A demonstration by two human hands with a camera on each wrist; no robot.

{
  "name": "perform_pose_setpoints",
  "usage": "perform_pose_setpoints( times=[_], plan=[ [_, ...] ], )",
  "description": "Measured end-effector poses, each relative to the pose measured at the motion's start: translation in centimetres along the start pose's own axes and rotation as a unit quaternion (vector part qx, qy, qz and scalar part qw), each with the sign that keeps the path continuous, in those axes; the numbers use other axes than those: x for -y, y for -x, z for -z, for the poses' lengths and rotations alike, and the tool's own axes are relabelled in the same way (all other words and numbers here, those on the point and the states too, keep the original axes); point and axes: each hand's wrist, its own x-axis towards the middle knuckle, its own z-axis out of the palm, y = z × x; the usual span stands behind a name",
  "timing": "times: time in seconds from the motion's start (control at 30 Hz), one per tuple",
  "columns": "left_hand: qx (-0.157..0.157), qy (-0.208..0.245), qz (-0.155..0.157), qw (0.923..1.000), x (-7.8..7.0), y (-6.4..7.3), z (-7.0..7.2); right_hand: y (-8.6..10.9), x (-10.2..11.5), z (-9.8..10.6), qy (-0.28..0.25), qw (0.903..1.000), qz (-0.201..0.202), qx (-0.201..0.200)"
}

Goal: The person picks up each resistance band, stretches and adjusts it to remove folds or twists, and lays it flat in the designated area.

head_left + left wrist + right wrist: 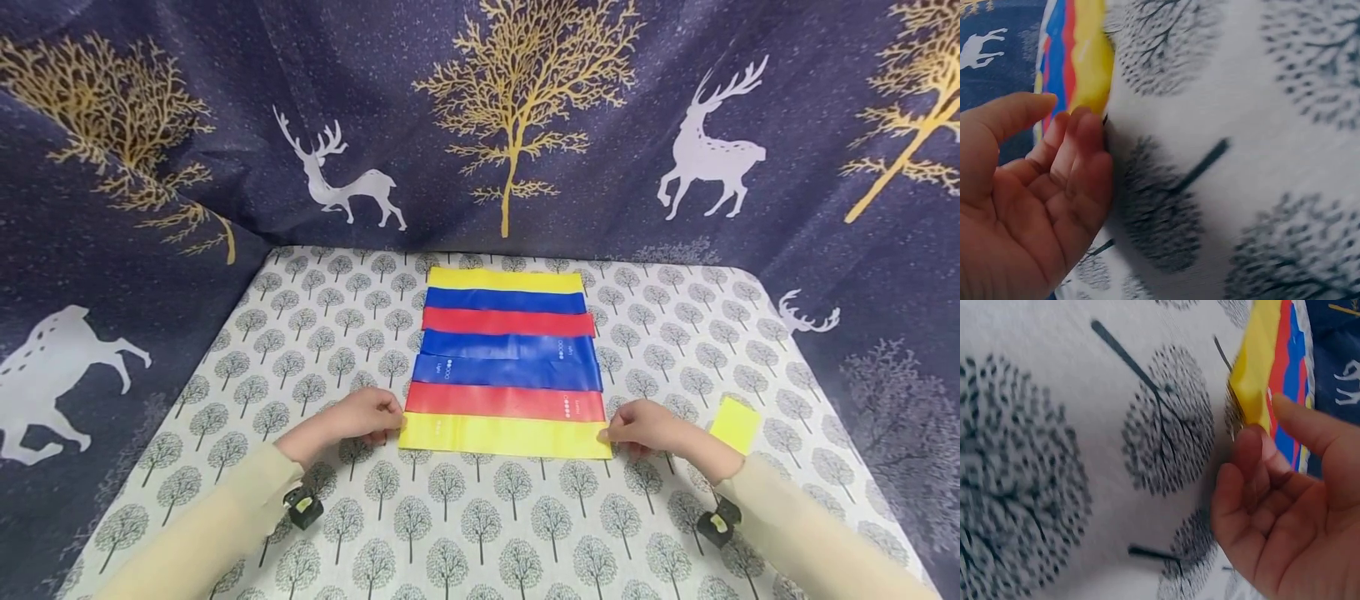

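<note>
A yellow resistance band (510, 436) lies flat at the near side of a row of bands on the cloth. My left hand (375, 417) pinches its left end, with the thumb and fingertips bent together. At the other end my right hand (648, 427) grips the right corner between thumb and fingers, and that yellow end (1250, 387) looks slightly bent in the right wrist view. Directly behind is a red band (502, 401), then two overlapping blue bands (510, 372) with small white print. Farther back come another red band (506, 321), a narrow blue strip (506, 300) and a yellow band (502, 279).
A bright yellow square (737, 423) lies on the table beside my right forearm. Tree-printed cloth (480, 517) covers the table. Behind and at both sides hangs a dark blue curtain (420, 125) with deer and golden trees. Each wrist wears a small black device (303, 508).
</note>
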Motion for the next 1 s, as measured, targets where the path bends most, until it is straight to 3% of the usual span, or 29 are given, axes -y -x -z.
perform_pose_setpoints(
  times=[0.13,0.33,0.5,1.0],
  plan=[
    [0.014,0.009,-0.022,0.9996,-0.7,-0.2,0.8,0.1,-0.2,0.9,-0.006,0.9998,0.020,0.000],
    [0.019,0.001,-0.057,0.9982,-2.1,-0.8,1.7,0.6,-0.4,2.5,-0.022,0.9992,0.020,-0.024],
    [0.018,0.007,-0.063,0.9978,-3.4,-1.3,2.1,1.0,-1.1,4.0,-0.029,0.9987,0.015,-0.039],
    [0.029,0.008,-0.076,0.9966,-6.0,-2.6,1.1,3.3,-3.7,7.9,0.010,0.9980,-0.014,-0.060]
  ],
)
